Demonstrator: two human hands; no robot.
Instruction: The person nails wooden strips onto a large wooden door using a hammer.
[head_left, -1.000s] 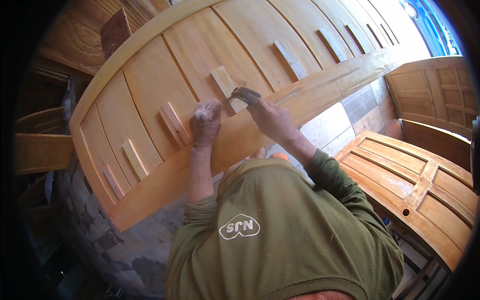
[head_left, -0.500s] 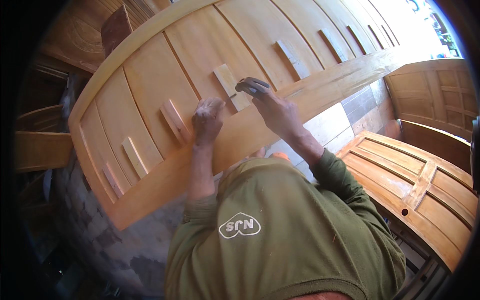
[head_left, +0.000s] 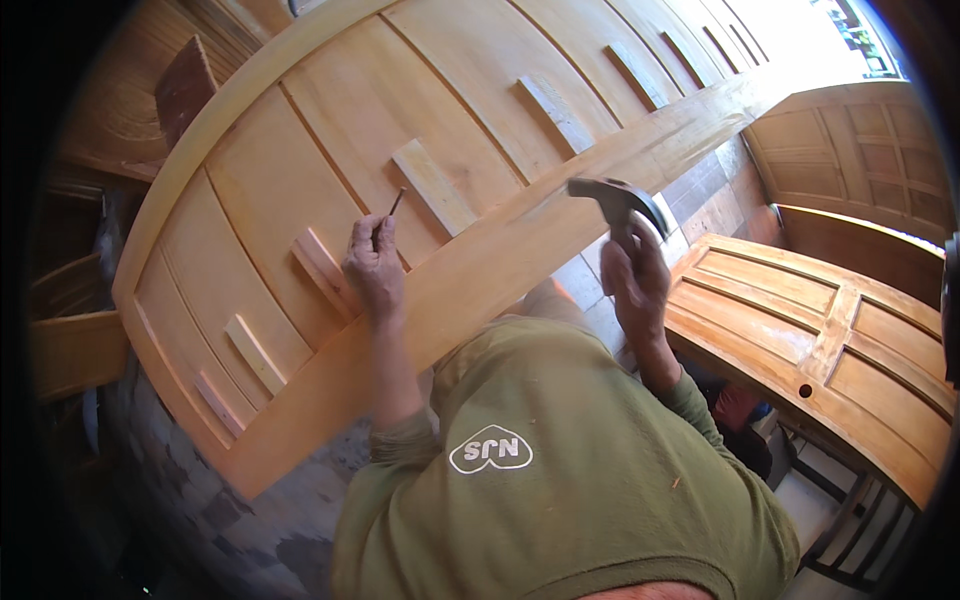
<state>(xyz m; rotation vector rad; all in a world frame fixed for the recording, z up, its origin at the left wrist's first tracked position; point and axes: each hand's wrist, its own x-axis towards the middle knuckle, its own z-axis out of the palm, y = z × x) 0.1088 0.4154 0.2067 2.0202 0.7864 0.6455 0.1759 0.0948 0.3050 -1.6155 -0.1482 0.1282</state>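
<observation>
Between the thumb and fingers of my left hand (head_left: 375, 268) is a thin dark nail (head_left: 398, 201), pointing up and away from me. It is above a large panelled wooden piece (head_left: 350, 110), near a pale wood block (head_left: 432, 187) and a pinkish block (head_left: 323, 268). My right hand (head_left: 637, 277) grips a claw hammer (head_left: 612, 196) by its handle, raised beyond the near edge of the wide front rail (head_left: 480, 285). The hammer's head is apart from the wood. Several such blocks stand in a row along that rail.
To the right, a varnished panelled door (head_left: 780, 322) lies on a dark stand (head_left: 850, 530). Another panelled wooden piece (head_left: 850, 160) is behind it. A reddish-brown board (head_left: 185, 92) stands beyond the far left edge. Floor tiles (head_left: 578, 283) show below the rail.
My right hand has moved right and toward me, bringing the hammer away from the pale block. My left hand has shifted slightly left and nearer, and the nail now shows in its fingers.
</observation>
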